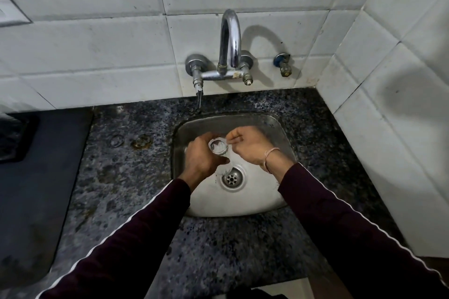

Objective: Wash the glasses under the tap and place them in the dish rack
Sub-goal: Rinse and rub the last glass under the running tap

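A small clear glass is held over the steel sink, mouth turned up toward me. My left hand grips it from the left with fingers curled round its side. My right hand hovers just to the right of the rim with fingers loosely curled; whether it touches the glass I cannot tell. The chrome tap arches from the tiled wall above the sink. No stream of water is plain to see.
Dark speckled granite counter surrounds the sink, whose drain lies just below the hands. A dark mat covers the counter at left. White tiled walls close in behind and on the right. A small blue valve sits right of the tap.
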